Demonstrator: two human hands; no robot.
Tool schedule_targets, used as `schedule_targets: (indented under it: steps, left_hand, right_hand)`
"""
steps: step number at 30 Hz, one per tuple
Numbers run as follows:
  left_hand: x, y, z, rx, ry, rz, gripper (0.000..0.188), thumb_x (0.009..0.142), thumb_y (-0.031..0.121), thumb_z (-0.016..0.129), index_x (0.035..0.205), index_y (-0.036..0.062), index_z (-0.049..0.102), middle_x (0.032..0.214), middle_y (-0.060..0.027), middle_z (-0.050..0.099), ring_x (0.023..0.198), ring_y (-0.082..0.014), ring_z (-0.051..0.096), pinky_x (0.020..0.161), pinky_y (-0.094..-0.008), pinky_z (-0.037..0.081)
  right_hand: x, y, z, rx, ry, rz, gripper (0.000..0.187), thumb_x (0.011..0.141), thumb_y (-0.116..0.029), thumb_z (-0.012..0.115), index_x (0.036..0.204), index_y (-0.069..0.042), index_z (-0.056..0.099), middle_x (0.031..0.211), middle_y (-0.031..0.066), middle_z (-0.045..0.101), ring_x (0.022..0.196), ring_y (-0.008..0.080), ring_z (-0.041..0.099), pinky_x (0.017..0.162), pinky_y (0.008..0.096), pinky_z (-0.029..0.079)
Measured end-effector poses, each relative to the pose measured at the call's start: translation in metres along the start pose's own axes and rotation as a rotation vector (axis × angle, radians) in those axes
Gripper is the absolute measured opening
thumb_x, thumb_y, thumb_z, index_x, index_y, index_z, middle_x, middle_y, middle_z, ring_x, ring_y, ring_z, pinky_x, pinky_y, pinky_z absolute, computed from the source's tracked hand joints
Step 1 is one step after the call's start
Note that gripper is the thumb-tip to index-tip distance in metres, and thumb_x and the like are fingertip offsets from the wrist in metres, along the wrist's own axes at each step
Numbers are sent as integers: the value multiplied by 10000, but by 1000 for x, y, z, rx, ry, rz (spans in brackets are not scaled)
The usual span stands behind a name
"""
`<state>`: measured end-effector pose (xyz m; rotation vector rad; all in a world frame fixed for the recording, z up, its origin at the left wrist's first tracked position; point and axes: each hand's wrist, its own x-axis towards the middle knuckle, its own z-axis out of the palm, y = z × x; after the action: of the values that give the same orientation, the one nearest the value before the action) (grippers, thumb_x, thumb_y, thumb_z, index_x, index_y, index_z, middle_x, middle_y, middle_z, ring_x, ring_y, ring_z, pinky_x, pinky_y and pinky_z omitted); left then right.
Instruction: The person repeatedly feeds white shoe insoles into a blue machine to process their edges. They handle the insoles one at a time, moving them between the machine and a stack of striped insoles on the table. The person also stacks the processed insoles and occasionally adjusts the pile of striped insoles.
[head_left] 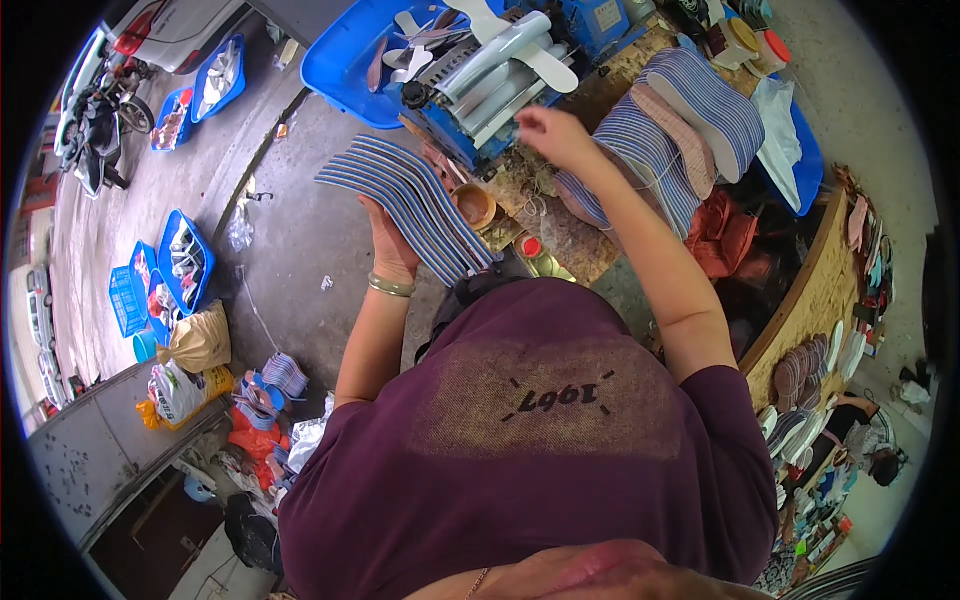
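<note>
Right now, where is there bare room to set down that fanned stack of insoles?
Bare concrete floor lies left of the blue roller machine, below the blue tub. The bench under the right hand is crowded with small tins and striped insole piles.

Open-air shoe workshop: striped insole stacks (690, 120) lying right of the hands, roller machine (500, 70) sitting just ahead.

Fanned stack of striped insoles (410, 205) held in the left hand (392, 245)

The insoles are thin, long and curved, striped blue and pale along their length; they lie face to face in a slanted, fanned bundle, edges showing, tips pointing up-left; the bundle is held in the air off the near edge of the worktop (560, 235), gripped from below at its lower right end.
</note>
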<state>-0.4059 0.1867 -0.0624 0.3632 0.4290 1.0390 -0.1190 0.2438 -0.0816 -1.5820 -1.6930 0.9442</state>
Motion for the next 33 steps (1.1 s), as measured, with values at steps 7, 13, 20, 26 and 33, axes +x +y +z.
schedule_targets:
  steps: [7, 13, 20, 26, 33]
  left_hand:
    - [-11, 9, 8, 55, 167, 60, 1050, 703, 822, 459, 1424, 69, 333, 1205, -145, 572, 1093, -295, 574, 917, -445, 497]
    - [-30, 19, -7, 122, 238, 80, 1029, 711, 824, 451, 1424, 90, 342, 1234, -145, 553, 1118, -297, 557, 940, -451, 479]
    - [-50, 41, -22, 149, 242, 122, 1002, 736, 827, 423, 1424, 103, 343, 1241, -134, 541, 1120, -278, 551, 947, -440, 475]
    - [-49, 54, -36, 159, 212, 129, 1011, 726, 833, 432, 1425, 109, 342, 1235, -123, 541, 1114, -266, 546, 946, -429, 472]
    - [-40, 60, -33, 167, 203, 122, 1024, 722, 837, 430, 1432, 107, 330, 1241, -119, 534, 1111, -264, 543, 940, -432, 474]
  right_hand:
    - [-27, 34, 66, -262, -348, 200, 677, 742, -398, 736, 1198, 66, 547, 972, 181, 671, 895, 293, 656, 781, 354, 509]
    - [2, 8, 97, -422, -303, 336, 645, 663, -510, 749, 1009, 26, 656, 977, 207, 672, 928, 355, 652, 790, 413, 517]
    - [9, 3, 120, -472, -213, 394, 588, 663, -506, 756, 953, 0, 682, 953, 171, 686, 908, 319, 666, 774, 400, 532]
    - [14, 3, 123, -412, -191, 464, 511, 624, -435, 755, 919, -22, 700, 923, 163, 694, 884, 318, 671, 755, 396, 537]
    - [24, 20, 123, -115, -338, 627, 323, 644, -306, 724, 761, -6, 695, 686, 116, 682, 592, 225, 683, 593, 328, 544]
